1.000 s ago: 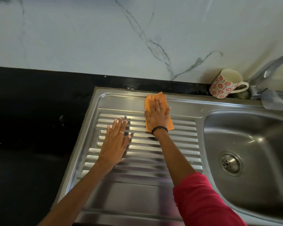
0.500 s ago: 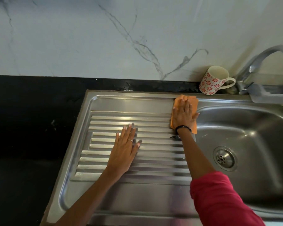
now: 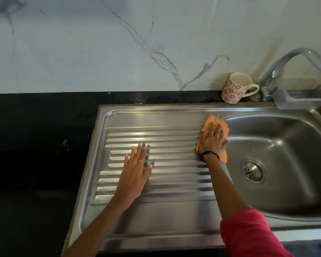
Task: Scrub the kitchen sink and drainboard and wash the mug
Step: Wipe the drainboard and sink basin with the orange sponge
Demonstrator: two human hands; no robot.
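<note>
Since half a second ago the right hand [image 3: 213,140] has stayed at the drainboard's [image 3: 156,216] right end, fingers straight, pressing the orange cloth [image 3: 209,120] flat beside the sink [image 3: 285,138] rim. The left hand [image 3: 134,173] still lies flat with straight fingers on the ridges, holding nothing. The flowered mug [image 3: 233,89] stands behind the sink on the black counter [image 3: 35,145], by the tap [image 3: 293,58].
</note>
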